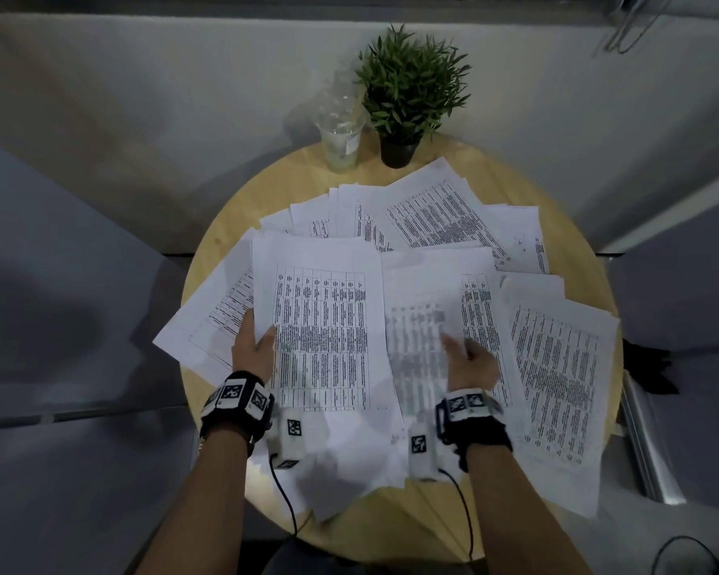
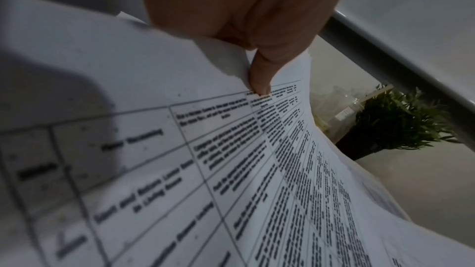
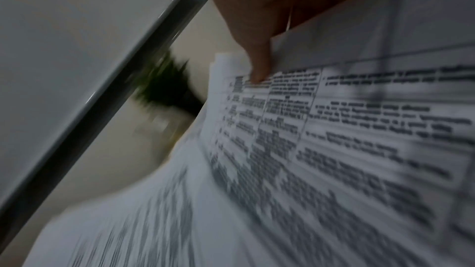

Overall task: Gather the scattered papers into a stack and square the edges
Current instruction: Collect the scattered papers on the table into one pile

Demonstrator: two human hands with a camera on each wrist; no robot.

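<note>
Several white sheets printed with tables lie scattered and overlapping over the round wooden table (image 1: 225, 246). My left hand (image 1: 258, 342) pinches the left edge of a large middle sheet (image 1: 324, 309); its thumb (image 2: 259, 80) lies on top and the fingers are hidden under the paper (image 2: 180, 170). My right hand (image 1: 468, 359) pinches a motion-blurred sheet (image 1: 416, 338) beside it, thumb (image 3: 258, 68) pressed on the print (image 3: 334, 149). More sheets fan out to the far side (image 1: 436, 213) and to the right (image 1: 557, 367). Both held sheets are lifted slightly off the pile.
A potted green plant (image 1: 411, 89) and a clear plastic cup (image 1: 341, 134) stand at the table's far edge, just beyond the papers. Sheets overhang the table's left and right rims. Wrist-camera cables (image 1: 285, 500) trail off the near edge. Grey upholstery surrounds the table.
</note>
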